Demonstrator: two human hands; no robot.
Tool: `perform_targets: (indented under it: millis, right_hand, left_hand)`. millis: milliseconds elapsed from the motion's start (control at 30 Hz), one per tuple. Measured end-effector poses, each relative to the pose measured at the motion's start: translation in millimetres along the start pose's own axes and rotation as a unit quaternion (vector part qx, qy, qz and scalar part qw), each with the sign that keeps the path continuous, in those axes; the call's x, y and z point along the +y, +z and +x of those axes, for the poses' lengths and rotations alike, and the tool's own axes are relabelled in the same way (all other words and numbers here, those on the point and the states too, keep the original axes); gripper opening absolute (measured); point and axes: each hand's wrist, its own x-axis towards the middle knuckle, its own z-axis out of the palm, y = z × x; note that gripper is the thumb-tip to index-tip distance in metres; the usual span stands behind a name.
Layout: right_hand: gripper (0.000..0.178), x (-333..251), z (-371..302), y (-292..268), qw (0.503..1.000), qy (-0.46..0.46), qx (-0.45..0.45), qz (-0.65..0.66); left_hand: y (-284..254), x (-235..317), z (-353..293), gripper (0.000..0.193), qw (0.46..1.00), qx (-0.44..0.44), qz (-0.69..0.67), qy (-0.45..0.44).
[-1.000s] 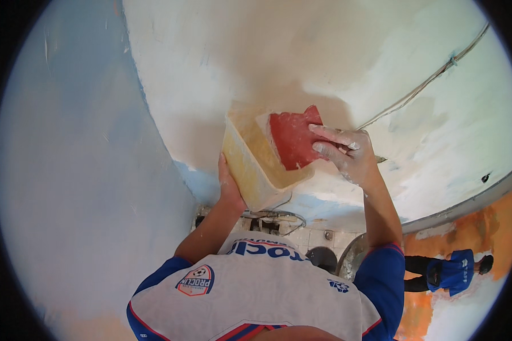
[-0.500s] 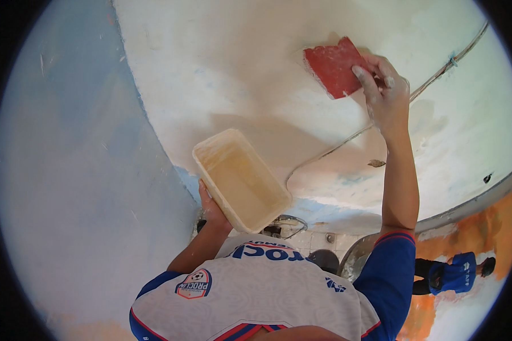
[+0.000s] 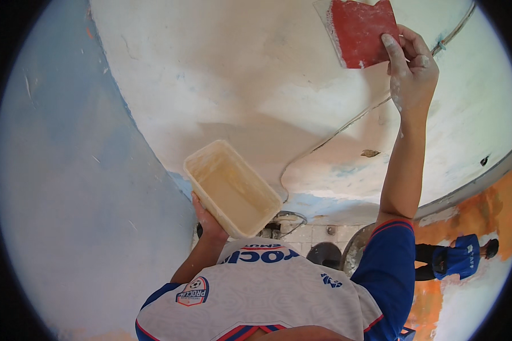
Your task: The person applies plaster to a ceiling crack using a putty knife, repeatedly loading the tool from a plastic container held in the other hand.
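Observation:
My right hand (image 3: 415, 77), dusted with white filler, is raised at the upper right and pinches a flat red putty scraper (image 3: 365, 35) between thumb and fingers. White residue speckles the scraper, and a pale edge strip runs down its left side. Behind it is the patchy cream wall (image 3: 239, 74); whether the blade touches it, I cannot tell. Lower down, my left hand (image 3: 209, 223) grips a cream rectangular plastic tub (image 3: 233, 190) by its lower left side. The tub is tilted with its mouth facing up, and pale residue coats its inside; some of my left fingers are hidden beneath it.
A blue-grey wall (image 3: 91, 187) meets the cream wall at the left. A thin cable (image 3: 347, 126) runs diagonally across the cream wall. Below the tub are tiled flooring, dark cables and a round dark object (image 3: 324, 254). A person in blue (image 3: 462, 257) stands at the right.
My right hand has moved the scraper up and to the right in view. The tub in my left hand sits slightly lower and further left.

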Motion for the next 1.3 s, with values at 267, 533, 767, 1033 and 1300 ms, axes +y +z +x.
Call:
perform_targets:
  millis: [267, 533, 767, 1033, 1300]
  right_hand:
    - [0.023, 19, -7, -2, 0.999, -0.033, 0.029, -0.009]
    - [0.021, 30, -43, -1, 0.985, -0.086, 0.008, -0.152]
    - [0.023, 48, -65, -6, 0.974, -0.114, -0.109, -0.159]
    - [0.023, 57, -76, -17, 0.984, -0.067, -0.093, -0.138]
    - [0.024, 59, -90, -13, 0.998, 0.006, -0.049, -0.050]
  left_hand:
    - [2, 2, -9, 0.069, 1.000, 0.010, 0.022, 0.019]
    - [4, 2, -12, 0.068, 1.000, -0.003, 0.010, 0.016]
    - [2, -2, -15, 0.069, 0.999, 0.014, 0.031, 0.010]
    - [-1, -2, -19, 0.072, 1.000, -0.002, 0.025, 0.005]
    - [-4, -5, -31, 0.072, 0.999, 0.023, 0.023, 0.028]
